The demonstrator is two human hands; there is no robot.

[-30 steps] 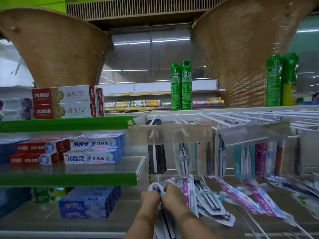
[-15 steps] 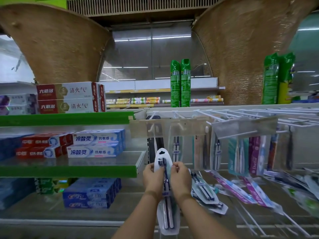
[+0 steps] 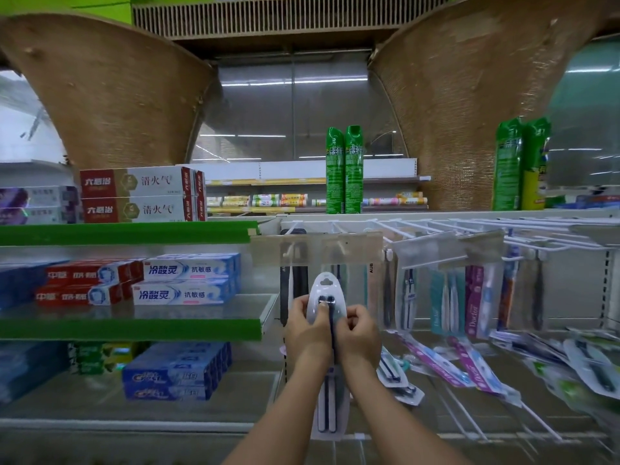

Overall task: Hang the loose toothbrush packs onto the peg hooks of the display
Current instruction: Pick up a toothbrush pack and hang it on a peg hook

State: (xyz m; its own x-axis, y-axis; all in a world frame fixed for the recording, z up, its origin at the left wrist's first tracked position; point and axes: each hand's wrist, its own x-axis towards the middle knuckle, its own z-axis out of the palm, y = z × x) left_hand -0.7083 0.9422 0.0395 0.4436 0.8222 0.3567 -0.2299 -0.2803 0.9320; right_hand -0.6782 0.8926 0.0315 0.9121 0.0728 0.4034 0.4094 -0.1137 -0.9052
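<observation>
Head view: left hand [image 3: 307, 333] and right hand [image 3: 359, 337] both grip one toothbrush pack [image 3: 327, 290], fingers curled round its edges, thumbs on the front. Pack is upright with its hang hole on top, just below the clear label strip [image 3: 315, 250] and the peg hooks [image 3: 536, 229], not on a hook. More loose packs [image 3: 436, 360] lie on the shelf to the right. Toothpaste boxes [image 3: 188, 280] sit to the left.
</observation>
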